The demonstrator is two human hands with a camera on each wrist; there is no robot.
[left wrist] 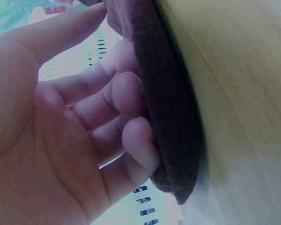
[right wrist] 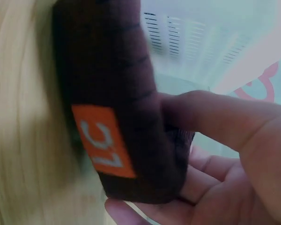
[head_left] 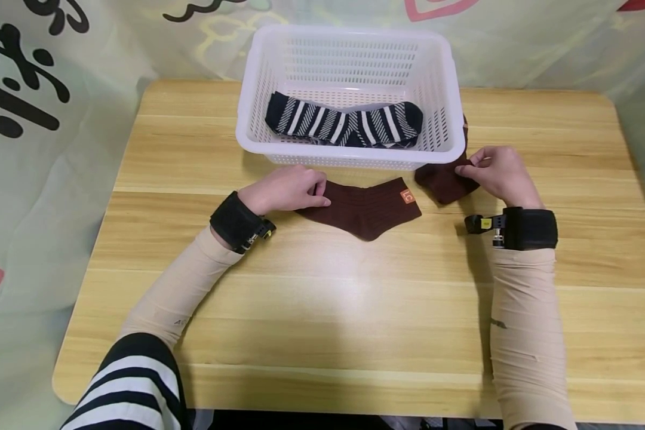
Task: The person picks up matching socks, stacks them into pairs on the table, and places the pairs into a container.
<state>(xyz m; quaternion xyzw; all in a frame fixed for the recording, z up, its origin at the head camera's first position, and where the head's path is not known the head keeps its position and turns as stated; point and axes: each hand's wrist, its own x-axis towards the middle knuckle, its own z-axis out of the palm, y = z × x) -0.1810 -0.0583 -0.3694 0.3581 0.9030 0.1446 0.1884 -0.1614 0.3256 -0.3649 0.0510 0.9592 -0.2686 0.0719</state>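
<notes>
A dark brown ankle sock (head_left: 362,209) lies flat on the table, an orange "LC" label at its right end. My left hand (head_left: 290,190) is at its left end, thumb and fingers pinching the edge. In the left wrist view, curled fingertips (left wrist: 131,96) press against the brown fabric (left wrist: 166,103). My right hand (head_left: 502,173) grips a second brown sock (head_left: 445,181) beside the basket's right front corner. Part of that sock is hidden behind the basket. The right wrist view shows an orange label (right wrist: 104,140) on the brown sock, with thumb and fingers around its edge.
A white perforated plastic basket (head_left: 349,152) stands at the table's back middle. Inside lie black-and-white patterned socks (head_left: 344,122). The wooden table (head_left: 322,310) extends in front, and a printed cloth (head_left: 532,48) hangs behind it.
</notes>
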